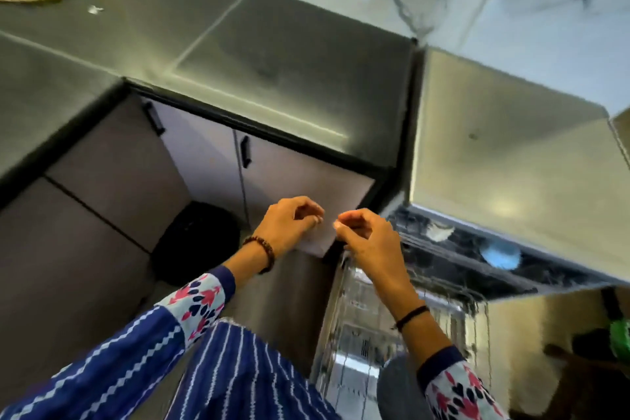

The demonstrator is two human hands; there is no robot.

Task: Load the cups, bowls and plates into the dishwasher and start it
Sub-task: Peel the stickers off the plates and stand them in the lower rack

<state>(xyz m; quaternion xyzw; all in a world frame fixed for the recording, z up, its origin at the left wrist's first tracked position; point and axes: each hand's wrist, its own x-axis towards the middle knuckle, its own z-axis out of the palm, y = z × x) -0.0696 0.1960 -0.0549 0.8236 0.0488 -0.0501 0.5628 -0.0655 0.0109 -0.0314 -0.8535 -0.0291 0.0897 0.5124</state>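
Though left hand [289, 227] and right hand [370, 245] curl grips together, empty, the dishwasher [453, 269] lies below.

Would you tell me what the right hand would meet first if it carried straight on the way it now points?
Probably the left hand, whose fingertips sit just ahead of the right hand; beyond lies the cabinet door. Depth is unclear, so it could pass by.

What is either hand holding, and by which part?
Nothing that shows: the left hand and right hand hover with curled fingers, no dish in them.
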